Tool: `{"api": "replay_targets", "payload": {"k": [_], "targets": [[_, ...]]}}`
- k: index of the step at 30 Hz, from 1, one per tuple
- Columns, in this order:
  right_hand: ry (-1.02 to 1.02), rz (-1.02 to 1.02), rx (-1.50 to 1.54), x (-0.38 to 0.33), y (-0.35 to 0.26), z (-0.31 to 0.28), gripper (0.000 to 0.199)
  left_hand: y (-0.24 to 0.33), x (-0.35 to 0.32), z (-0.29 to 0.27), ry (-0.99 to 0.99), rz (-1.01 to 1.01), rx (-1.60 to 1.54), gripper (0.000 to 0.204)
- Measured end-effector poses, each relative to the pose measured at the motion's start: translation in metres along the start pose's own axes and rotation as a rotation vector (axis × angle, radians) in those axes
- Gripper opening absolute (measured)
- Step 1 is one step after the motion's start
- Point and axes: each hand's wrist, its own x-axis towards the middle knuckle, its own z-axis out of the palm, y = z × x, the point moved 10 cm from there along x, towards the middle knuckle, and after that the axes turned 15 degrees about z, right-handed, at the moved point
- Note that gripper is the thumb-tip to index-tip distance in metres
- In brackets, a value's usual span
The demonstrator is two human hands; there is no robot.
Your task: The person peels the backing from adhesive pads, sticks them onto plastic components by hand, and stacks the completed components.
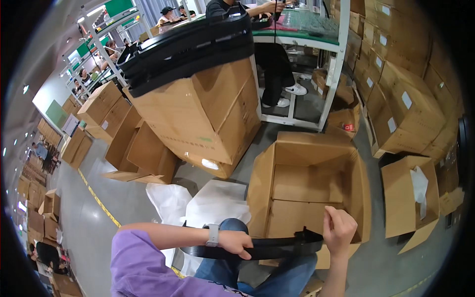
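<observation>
Black plastic strip [262,247] held crosswise above lap, left hand [236,243] fingers wrapped mid-length, right hand [339,230] pinching its end, nearest open cardboard box [307,183] edge.

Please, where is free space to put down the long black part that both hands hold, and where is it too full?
The open carton ahead of the black strip looks empty inside. Bare grey floor lies left, past the white sheets. It is crowded right, by the stacked boxes, and behind, where black trays top a carton.
</observation>
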Motion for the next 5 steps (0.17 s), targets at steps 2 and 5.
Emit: {"api": "replay_targets", "payload": {"k": [2,5], "targets": [[0.062,0.05,0.002,0.036,-0.002,-0.028,0.013,0.015,-0.021,-0.03,0.075,0.009,-0.03,0.037],[0.131,0.36,0.038,0.057,0.021,-0.069,0.012,0.051,-0.068,-0.078,0.208,0.012,-0.081,0.037]]}}
